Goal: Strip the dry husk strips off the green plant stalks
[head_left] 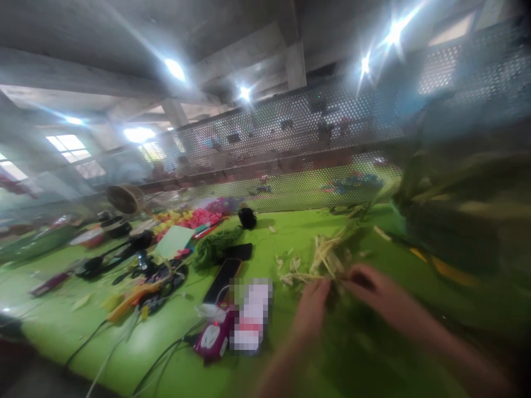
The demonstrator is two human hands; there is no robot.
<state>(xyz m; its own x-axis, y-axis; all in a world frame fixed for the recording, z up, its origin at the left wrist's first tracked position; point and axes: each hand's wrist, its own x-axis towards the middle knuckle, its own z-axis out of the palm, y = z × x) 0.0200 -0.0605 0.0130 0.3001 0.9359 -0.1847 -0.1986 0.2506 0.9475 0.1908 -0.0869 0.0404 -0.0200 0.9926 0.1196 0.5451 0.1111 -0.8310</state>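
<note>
Pale yellow-green strips lie in a loose heap on the green table. At the near side of the heap is my left hand, its fingers pressed together at the strips. Close beside it on the right, my right hand has its fingers curled in a pinch toward the same spot. Blur hides exactly what sits between the fingertips of either hand.
Left of my hands are a purple power strip with cables, a dark phone, green yarn, and an orange-handled tool. Pink flowers lie farther back. A perforated panel stands behind, and a large dark bundle at right.
</note>
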